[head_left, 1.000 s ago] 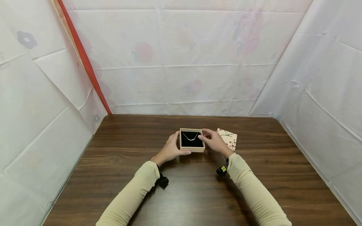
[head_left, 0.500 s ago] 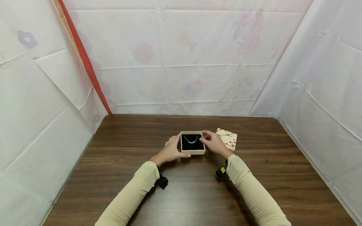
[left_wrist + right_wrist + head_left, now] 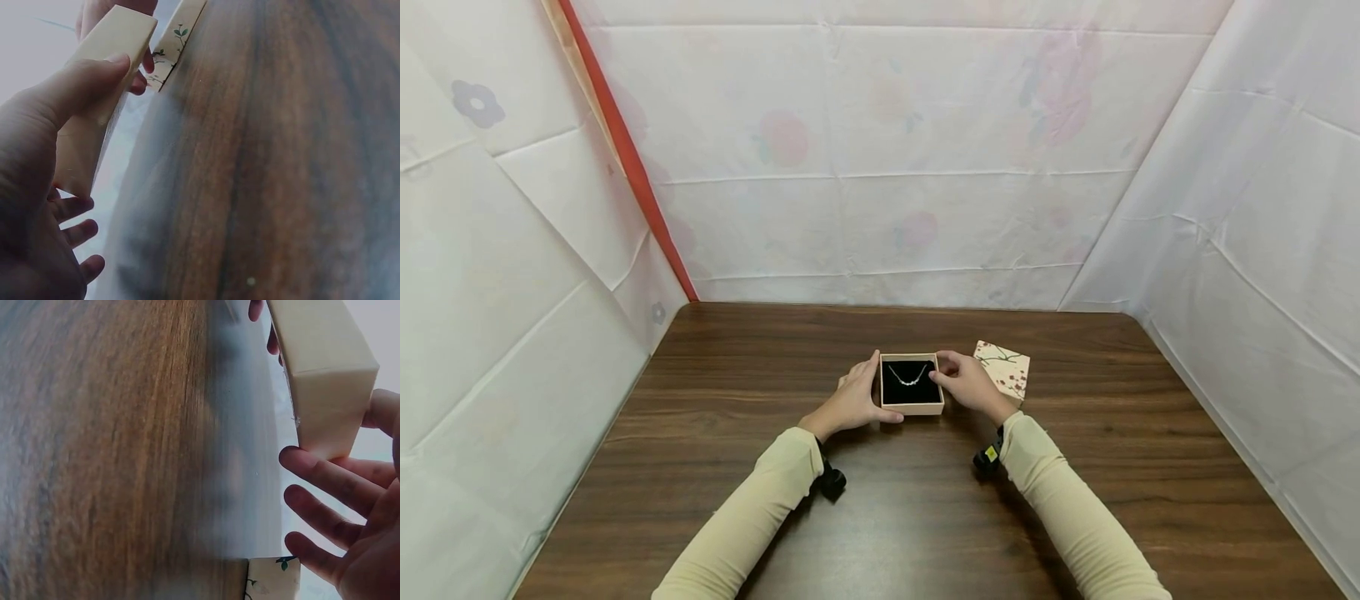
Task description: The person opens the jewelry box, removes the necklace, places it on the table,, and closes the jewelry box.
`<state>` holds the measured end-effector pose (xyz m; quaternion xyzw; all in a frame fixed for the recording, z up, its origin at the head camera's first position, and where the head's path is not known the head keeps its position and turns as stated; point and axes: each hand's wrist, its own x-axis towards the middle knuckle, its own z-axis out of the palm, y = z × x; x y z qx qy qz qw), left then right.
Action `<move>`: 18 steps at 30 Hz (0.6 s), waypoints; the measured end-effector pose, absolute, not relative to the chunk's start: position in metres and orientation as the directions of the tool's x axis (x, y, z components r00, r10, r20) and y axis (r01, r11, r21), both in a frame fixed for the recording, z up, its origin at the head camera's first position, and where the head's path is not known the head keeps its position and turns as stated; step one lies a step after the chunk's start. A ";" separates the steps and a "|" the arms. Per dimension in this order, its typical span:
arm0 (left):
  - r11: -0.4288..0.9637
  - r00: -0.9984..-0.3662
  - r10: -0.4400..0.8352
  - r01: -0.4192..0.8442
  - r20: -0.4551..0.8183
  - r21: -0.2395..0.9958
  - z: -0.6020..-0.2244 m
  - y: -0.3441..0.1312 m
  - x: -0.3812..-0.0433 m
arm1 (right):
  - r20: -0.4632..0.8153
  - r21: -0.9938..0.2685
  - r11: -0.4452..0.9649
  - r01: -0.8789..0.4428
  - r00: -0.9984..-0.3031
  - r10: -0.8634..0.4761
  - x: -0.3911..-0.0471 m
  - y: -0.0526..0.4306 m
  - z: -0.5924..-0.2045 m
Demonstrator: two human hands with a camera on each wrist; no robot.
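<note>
Open box (image 3: 919,409), gripped between left hand (image 3: 854,401) and right hand (image 3: 969,382)

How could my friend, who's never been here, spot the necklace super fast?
Start with the dark brown table and find the pale open box between the left hand and the right hand. Inside is a black pad; on it, the necklace is the only thin, shiny, smile-shaped line.

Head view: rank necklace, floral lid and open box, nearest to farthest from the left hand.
1. Open box: in the left hand's grip.
2. Necklace: inside it, on black insert.
3. Floral lid: on the table, right of the box.
</note>
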<state>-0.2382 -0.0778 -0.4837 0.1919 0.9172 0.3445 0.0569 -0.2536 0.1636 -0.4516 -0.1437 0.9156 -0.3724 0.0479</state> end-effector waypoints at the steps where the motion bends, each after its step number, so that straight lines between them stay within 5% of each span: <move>1: 0.686 -0.919 0.394 0.314 0.029 0.657 -0.483 -0.078 -0.238 | 0.019 -0.693 0.683 -0.230 -0.953 -0.302 -0.254 0.163 -0.452; 18: 0.707 -0.916 0.401 0.318 0.013 0.632 -0.483 -0.086 -0.236 | 0.010 -0.589 0.750 -0.301 -0.931 -0.366 -0.257 0.148 -0.454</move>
